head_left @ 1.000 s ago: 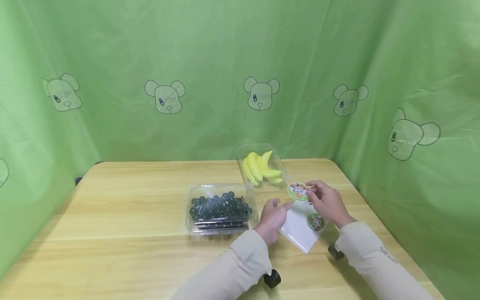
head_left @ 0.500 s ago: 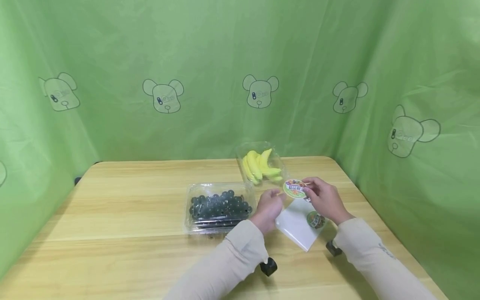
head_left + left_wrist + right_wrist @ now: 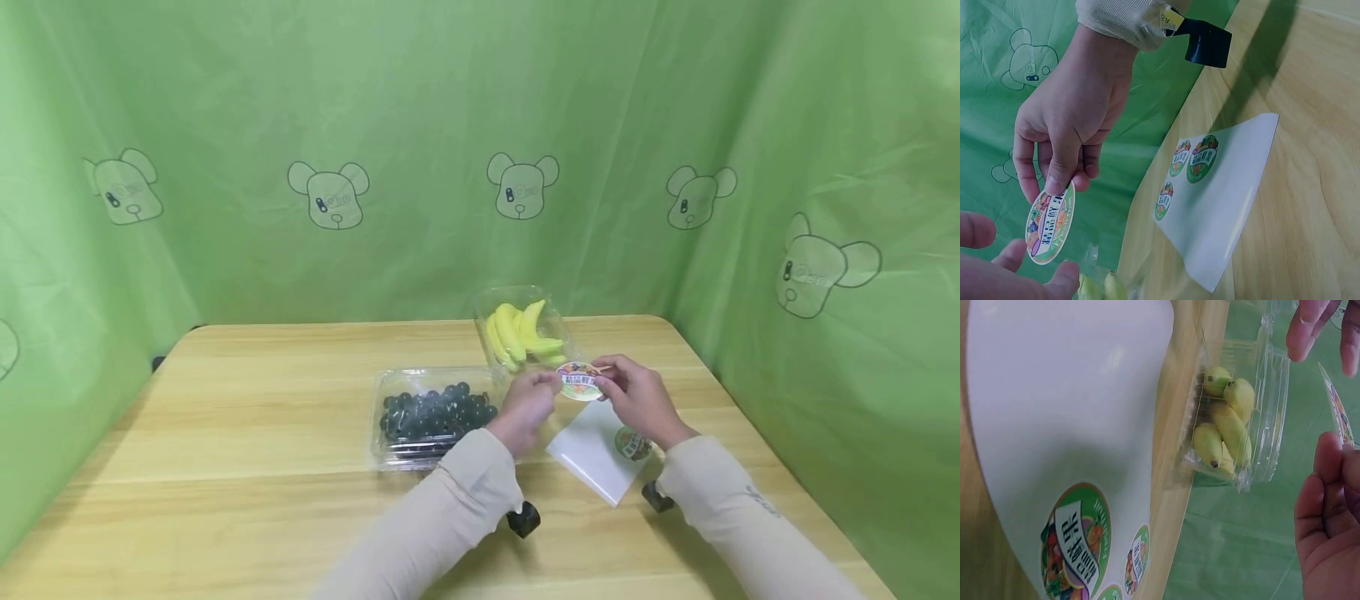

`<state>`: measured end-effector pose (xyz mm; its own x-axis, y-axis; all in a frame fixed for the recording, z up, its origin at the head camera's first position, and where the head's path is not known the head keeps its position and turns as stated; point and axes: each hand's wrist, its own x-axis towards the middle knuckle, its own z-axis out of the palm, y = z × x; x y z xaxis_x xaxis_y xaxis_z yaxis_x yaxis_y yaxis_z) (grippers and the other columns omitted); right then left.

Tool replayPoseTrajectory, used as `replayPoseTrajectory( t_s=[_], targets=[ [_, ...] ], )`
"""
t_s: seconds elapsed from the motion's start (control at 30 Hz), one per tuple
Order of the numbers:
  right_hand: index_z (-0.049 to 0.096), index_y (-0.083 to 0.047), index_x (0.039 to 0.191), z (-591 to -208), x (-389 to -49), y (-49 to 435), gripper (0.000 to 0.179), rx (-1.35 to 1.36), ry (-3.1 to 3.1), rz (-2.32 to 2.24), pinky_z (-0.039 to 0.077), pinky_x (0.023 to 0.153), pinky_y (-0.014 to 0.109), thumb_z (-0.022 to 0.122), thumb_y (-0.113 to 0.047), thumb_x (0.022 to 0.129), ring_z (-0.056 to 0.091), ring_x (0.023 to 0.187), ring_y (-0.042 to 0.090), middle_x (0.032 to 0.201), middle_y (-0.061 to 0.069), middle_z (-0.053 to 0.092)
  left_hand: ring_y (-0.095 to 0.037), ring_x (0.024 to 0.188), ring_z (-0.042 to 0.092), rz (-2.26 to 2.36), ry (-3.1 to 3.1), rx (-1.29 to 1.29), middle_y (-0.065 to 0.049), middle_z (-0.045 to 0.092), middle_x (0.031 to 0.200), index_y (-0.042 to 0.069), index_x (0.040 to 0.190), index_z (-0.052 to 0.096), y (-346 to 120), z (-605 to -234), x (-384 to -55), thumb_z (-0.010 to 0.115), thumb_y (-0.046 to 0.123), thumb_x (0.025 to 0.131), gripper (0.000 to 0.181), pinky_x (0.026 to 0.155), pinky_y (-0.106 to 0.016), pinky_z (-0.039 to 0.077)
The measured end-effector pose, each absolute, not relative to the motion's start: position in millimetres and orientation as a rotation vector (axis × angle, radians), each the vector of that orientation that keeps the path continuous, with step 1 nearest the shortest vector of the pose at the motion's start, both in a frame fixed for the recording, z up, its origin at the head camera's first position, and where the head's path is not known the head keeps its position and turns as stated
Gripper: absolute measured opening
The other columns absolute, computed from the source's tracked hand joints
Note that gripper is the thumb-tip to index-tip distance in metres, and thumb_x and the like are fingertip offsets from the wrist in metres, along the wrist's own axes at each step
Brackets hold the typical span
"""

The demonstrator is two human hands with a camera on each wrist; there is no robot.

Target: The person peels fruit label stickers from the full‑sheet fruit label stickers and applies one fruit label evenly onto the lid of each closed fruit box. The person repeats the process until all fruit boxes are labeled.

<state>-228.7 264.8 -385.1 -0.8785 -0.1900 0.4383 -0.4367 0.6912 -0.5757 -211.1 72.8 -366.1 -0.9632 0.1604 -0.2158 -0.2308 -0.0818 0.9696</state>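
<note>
My right hand [image 3: 641,402] pinches a round, fruit-printed sticker [image 3: 576,382] by its edge, thumb on the printed face, raised over the table. My left hand [image 3: 527,407] is at the sticker's opposite edge. In the left wrist view, its thumb and fingers are spread on either side of the sticker [image 3: 1051,225]. The right wrist view shows a gap between left fingertips [image 3: 1300,349] and the sticker's edge. Beneath the hands lies a white backing sheet [image 3: 596,458], bent slightly upward, with several matching stickers [image 3: 1202,159] still on it.
Left of my hands, a clear plastic clamshell box [image 3: 386,387] holds dark grapes [image 3: 435,417]. Farther back, another clear box [image 3: 1277,419] contains yellow bananas [image 3: 512,332]. Green curtains [image 3: 420,100] enclose the wooden table [image 3: 225,417] behind and at the sides.
My right hand has carried the sticker a little to the left. My left hand has shifted left and up, from over the backing sheet to the sticker's edge. Boxes stay put.
</note>
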Motion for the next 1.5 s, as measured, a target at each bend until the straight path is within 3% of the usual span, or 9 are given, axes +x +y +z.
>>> replayPoseTrajectory(
  t_s=[0.33,0.53,0.67,0.83,1.07,1.3,1.5],
  targets=[
    [0.059,0.007,0.115,-381,-230,252,0.025,0.542,-2.526,1.073,0.056,0.059,0.023,0.062,0.008,0.089,0.065,0.067,0.027,0.084,0.017,0.068,-0.032,0.115,0.054,2.080,1.989,-0.030,-0.006,0.063,0.115,0.008,0.118,0.066,60,-358,-214,0.059,0.016,0.095,0.025,0.102,-0.051,0.042],
    [0.059,0.008,0.114,-380,-231,245,0.027,0.584,-2.499,1.123,0.057,0.058,0.025,0.062,0.010,0.087,0.065,0.065,0.022,0.084,0.017,0.068,-0.035,0.118,0.054,2.029,1.997,0.043,-0.008,0.062,0.122,0.006,0.123,0.063,48,-354,-216,0.057,0.019,0.097,0.030,0.100,-0.046,0.046],
    [0.060,0.007,0.115,-379,-233,240,0.028,0.586,-2.502,1.103,0.057,0.057,0.027,0.064,0.008,0.088,0.064,0.064,0.019,0.083,0.015,0.069,-0.035,0.116,0.056,2.002,2.000,0.086,-0.010,0.061,0.126,0.004,0.124,0.062,40,-351,-218,0.056,0.018,0.098,0.031,0.102,-0.046,0.044],
    [0.059,0.008,0.115,-378,-233,233,0.028,0.595,-2.491,1.149,0.059,0.058,0.034,0.064,0.009,0.087,0.066,0.066,0.030,0.085,0.019,0.069,-0.035,0.115,0.057,1.949,2.033,0.092,-0.012,0.060,0.127,0.003,0.125,0.062,30,-350,-219,0.055,0.018,0.099,0.031,0.103,-0.046,0.044],
    [0.060,0.007,0.115,-377,-234,224,0.027,0.588,-2.500,1.159,0.057,0.056,0.025,0.064,0.007,0.088,0.067,0.066,0.030,0.086,0.018,0.070,-0.031,0.117,0.056,1.958,2.029,0.106,-0.013,0.061,0.123,-0.002,0.124,0.061,18,-350,-222,0.054,0.014,0.099,0.030,0.096,-0.036,0.050],
    [0.060,0.005,0.115,-376,-236,214,0.026,0.602,-2.517,1.215,0.056,0.055,0.025,0.063,0.007,0.089,0.067,0.068,0.024,0.088,0.018,0.070,-0.027,0.105,0.061,2.013,2.013,0.098,-0.012,0.064,0.112,-0.005,0.117,0.063,11,-351,-224,0.058,0.011,0.096,0.026,0.092,-0.034,0.053],
    [0.061,0.004,0.114,-376,-236,208,0.025,0.612,-2.521,1.205,0.054,0.052,0.025,0.064,0.005,0.089,0.066,0.067,0.030,0.085,0.014,0.070,-0.027,0.101,0.062,1.993,2.053,0.115,-0.011,0.065,0.109,-0.003,0.113,0.065,6,-351,-226,0.061,0.009,0.095,0.023,0.089,-0.034,0.054]
  ],
)
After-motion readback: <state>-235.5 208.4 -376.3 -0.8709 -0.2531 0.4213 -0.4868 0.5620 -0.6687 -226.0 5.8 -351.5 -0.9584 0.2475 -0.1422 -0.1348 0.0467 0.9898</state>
